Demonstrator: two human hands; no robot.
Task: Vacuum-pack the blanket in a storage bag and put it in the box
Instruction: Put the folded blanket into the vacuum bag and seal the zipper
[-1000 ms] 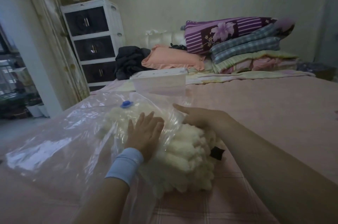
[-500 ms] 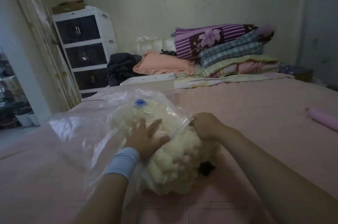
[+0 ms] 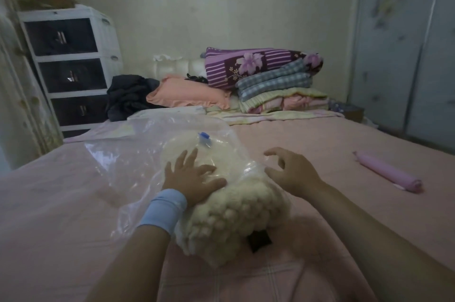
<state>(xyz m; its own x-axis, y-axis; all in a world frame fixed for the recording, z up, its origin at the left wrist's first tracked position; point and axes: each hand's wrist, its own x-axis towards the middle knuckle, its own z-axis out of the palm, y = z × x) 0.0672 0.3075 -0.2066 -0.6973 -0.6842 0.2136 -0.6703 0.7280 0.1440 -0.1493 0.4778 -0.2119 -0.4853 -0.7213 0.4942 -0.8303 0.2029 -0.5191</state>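
A cream, bobbly blanket (image 3: 229, 223) lies folded on the pink bed, its far part inside a clear plastic storage bag (image 3: 133, 161) and its near end sticking out. The bag has a blue valve cap (image 3: 204, 138) on top. My left hand (image 3: 192, 178), with a light blue wristband, presses flat on the bag over the blanket. My right hand (image 3: 290, 171) hovers just right of the bag's mouth, fingers spread and loosely curled, holding nothing. A clear plastic box (image 3: 172, 112) stands behind the bag, mostly hidden by it.
A pink rolled object (image 3: 389, 173) lies on the bed to the right. Pillows and folded bedding (image 3: 266, 80) are stacked at the headboard. A white drawer unit (image 3: 71, 65) stands at the left; a wardrobe (image 3: 406, 43) at the right.
My right hand has let go of the bag's edge and opened. The blanket sits further inside the bag, and the view has shifted left, showing more of the right side.
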